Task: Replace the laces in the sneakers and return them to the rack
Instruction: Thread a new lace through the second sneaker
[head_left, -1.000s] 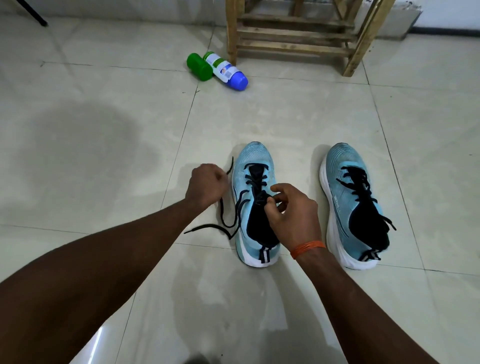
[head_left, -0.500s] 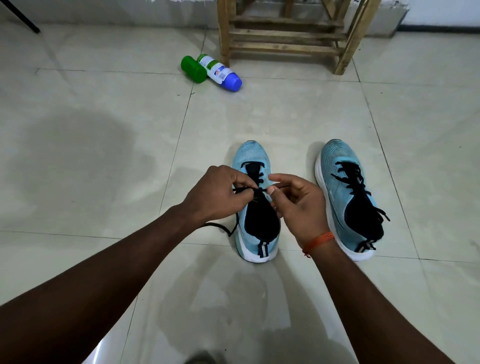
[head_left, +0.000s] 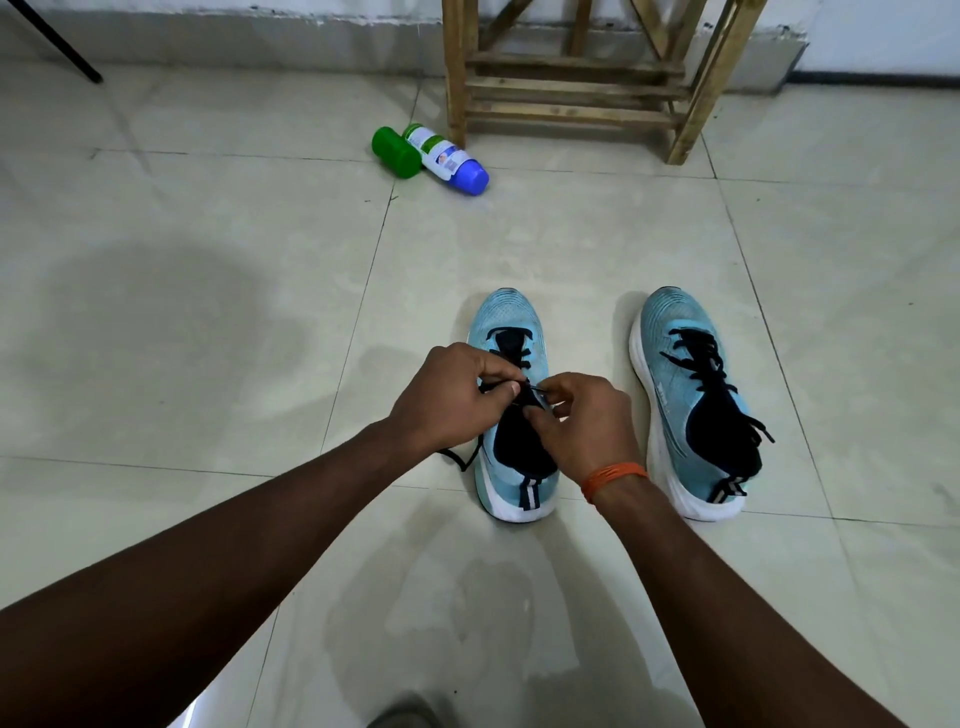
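Observation:
Two light-blue sneakers with white soles stand side by side on the tiled floor, toes pointing away. Over the left sneaker (head_left: 506, 317) my left hand (head_left: 447, 397) and my right hand (head_left: 584, 423) meet above the tongue, each pinching the black lace (head_left: 535, 391) between thumb and fingers. A loose end of that lace (head_left: 460, 460) trails on the floor left of the shoe. The right sneaker (head_left: 675, 332) is laced in black, its ends hanging loose at the collar. The wooden rack (head_left: 571, 88) stands at the back against the wall.
A green cap (head_left: 396, 151) and a white bottle with a blue end (head_left: 449, 160) lie on the floor left of the rack's front leg. A black tripod leg (head_left: 62, 49) slants in at the top left. An orange thread band circles my right wrist.
My left hand came in from the shoe's left side to meet my right hand over the tongue. The slack lace loop on the floor has shortened to a small tail.

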